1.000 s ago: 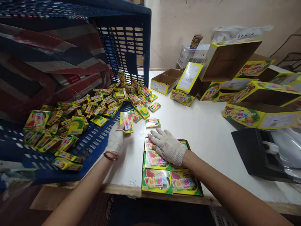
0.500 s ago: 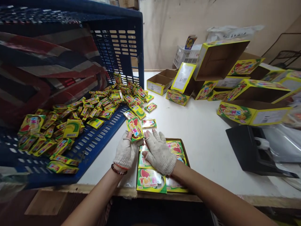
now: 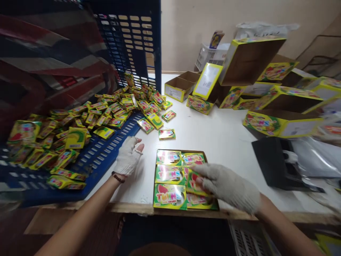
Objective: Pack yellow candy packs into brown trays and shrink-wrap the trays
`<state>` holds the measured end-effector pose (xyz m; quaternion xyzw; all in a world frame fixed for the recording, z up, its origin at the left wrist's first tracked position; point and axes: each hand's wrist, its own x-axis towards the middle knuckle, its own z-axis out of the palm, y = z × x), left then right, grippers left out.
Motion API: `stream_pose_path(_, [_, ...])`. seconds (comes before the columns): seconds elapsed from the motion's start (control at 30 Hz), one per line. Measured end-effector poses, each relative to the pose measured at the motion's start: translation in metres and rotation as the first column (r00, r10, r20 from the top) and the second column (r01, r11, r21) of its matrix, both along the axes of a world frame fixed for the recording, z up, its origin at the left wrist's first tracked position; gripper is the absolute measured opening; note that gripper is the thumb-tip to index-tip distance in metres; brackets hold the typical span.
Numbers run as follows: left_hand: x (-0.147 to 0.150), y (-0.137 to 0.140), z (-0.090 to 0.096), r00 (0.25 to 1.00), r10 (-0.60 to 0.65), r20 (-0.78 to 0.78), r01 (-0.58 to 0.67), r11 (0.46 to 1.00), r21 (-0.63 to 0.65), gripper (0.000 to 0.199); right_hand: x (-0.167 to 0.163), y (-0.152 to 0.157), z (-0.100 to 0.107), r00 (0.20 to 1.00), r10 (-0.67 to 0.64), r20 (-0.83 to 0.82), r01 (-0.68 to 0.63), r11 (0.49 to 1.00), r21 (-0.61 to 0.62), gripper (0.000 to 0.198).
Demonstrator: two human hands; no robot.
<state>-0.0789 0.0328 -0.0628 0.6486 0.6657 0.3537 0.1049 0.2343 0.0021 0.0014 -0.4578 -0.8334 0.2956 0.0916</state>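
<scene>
**Packet [image 3: 192, 182] in right hand [image 3: 230, 185], over right column of tray [image 3: 205, 158]**

Head view. Right hand, in a pale knitted glove with bare fingertips, comes in from the right side. Grip: grasping the packet by its right part, thumb on the printed face, fingers along the far edge. Hand is motion-blurred; exact finger contact hard to read. Packet lies over the middle of the right column, partly covering the packets beneath; whether it is fully seated, cannot tell.

Tray sits at the near edge of the white table [image 3: 222, 135]. Left column: three "TWINS" packets, face up.

Left hand [image 3: 129, 156], gloved alike, dark bead bracelet [image 3: 118, 177] at the wrist. Grip: released, thumb and fingers loosely parted. Position: above the table, between tray and blue crate [image 3: 156, 46].

Loose packets [image 3: 106, 111] heaped in the crate, several spilling onto the table beyond the tray. Open cartons [image 3: 262, 122] stacked at far right; black object [image 3: 270, 163] nearer.
</scene>
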Motion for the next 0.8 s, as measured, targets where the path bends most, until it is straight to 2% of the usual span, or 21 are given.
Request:
stream_pose_path(0.07, [-0.026, 0.009, -0.013, 0.978, 0.153, -0.139, -0.162, 0.985, -0.06, 0.024, 0.0, -0.011, -0.016, 0.996, 0.057, 0.072, -0.065, 0.99, 0.122, 0.027])
stream_pose_path(0.13, [-0.051, 0.016, -0.019, 0.928, 0.293, -0.229, -0.319, 0.944, -0.087, 0.029, -0.005, -0.019, -0.031, 0.996, 0.056, 0.069, -0.072, 0.959, 0.273, 0.027])
stream_pose_path(0.27, [-0.091, 0.034, -0.017, 0.791, 0.54, -0.288, -0.582, 0.809, -0.083, 0.043, -0.017, -0.022, -0.052, 0.999, 0.035, 0.042, -0.051, 0.866, 0.498, 0.025])
stream_pose_path(0.33, [-0.105, 0.045, -0.013, 0.74, 0.601, -0.302, -0.654, 0.748, -0.113, 0.052, -0.021, -0.023, -0.06, 0.998, -0.012, 0.059, -0.024, 0.82, 0.572, 0.022])
stream_pose_path(0.43, [-0.119, 0.061, -0.009, 0.733, 0.597, -0.325, -0.668, 0.723, -0.179, 0.062, -0.026, -0.026, -0.068, 0.994, -0.081, 0.072, 0.016, 0.77, 0.638, 0.021])
stream_pose_path(0.57, [-0.122, 0.069, -0.007, 0.754, 0.567, -0.331, -0.646, 0.732, -0.217, 0.066, -0.026, -0.028, -0.072, 0.997, -0.072, -0.012, 0.064, 0.779, 0.623, 0.019])
stream_pose_path(0.67, [-0.102, 0.06, -0.007, 0.794, 0.584, -0.168, -0.608, 0.769, -0.2, 0.07, -0.019, -0.026, -0.066, 0.968, -0.064, -0.243, 0.205, 0.763, 0.613, 0.012])
stream_pose_path(0.73, [-0.073, 0.047, -0.006, 0.857, 0.512, 0.049, -0.502, 0.854, -0.14, 0.07, -0.016, -0.024, -0.056, 0.911, -0.09, -0.402, 0.322, 0.765, 0.558, 0.012])
stream_pose_path(0.77, [-0.054, 0.038, -0.003, 0.894, 0.417, 0.165, -0.409, 0.909, -0.083, 0.07, -0.018, -0.023, -0.049, 0.878, -0.131, -0.461, 0.371, 0.794, 0.482, 0.014])
stream_pose_path(0.8, [-0.033, 0.029, 0.002, 0.92, 0.253, 0.299, -0.269, 0.963, 0.013, 0.074, -0.022, -0.022, -0.041, 0.845, -0.191, -0.499, 0.402, 0.843, 0.358, 0.017])
